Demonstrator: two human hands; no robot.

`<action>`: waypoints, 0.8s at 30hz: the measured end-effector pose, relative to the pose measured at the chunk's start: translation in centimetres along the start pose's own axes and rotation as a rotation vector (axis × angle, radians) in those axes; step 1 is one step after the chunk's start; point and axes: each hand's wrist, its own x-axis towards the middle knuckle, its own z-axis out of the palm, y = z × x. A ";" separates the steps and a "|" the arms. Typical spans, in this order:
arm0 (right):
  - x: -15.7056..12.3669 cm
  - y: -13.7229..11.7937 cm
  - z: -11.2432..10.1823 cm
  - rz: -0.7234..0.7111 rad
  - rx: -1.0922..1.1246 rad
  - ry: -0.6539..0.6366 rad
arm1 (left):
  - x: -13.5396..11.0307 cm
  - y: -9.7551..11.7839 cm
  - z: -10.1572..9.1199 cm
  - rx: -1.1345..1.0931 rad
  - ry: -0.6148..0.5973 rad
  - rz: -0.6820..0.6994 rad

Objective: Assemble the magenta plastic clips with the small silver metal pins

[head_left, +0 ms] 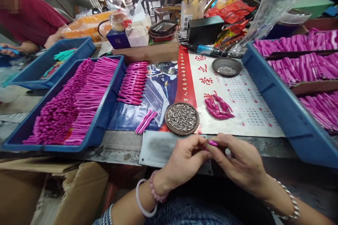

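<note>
My left hand and my right hand meet at the table's near edge, both pinched on one small pink plastic piece. Just beyond them stands a round brown dish of small metal pins. A small heap of pink pieces lies to the right of that dish on a printed calendar sheet. A few loose pink pieces lie to its left. A neat row of pink pieces sits farther back.
A blue tray full of pink pieces is at the left, another blue tray at the right. A second dish of pins stands behind. Another person in a red sleeve works at the far left. Cardboard boxes sit below the table.
</note>
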 end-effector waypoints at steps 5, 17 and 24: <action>-0.1 0.0 0.1 0.017 0.046 0.013 | 0.0 -0.2 -0.1 0.035 0.001 -0.001; 1.2 0.6 -0.2 1.006 1.380 -0.107 | 0.6 1.1 1.9 -0.457 0.070 -0.299; 0.6 0.7 0.7 1.095 1.414 -0.186 | 0.3 -0.2 3.0 -0.651 0.164 -0.398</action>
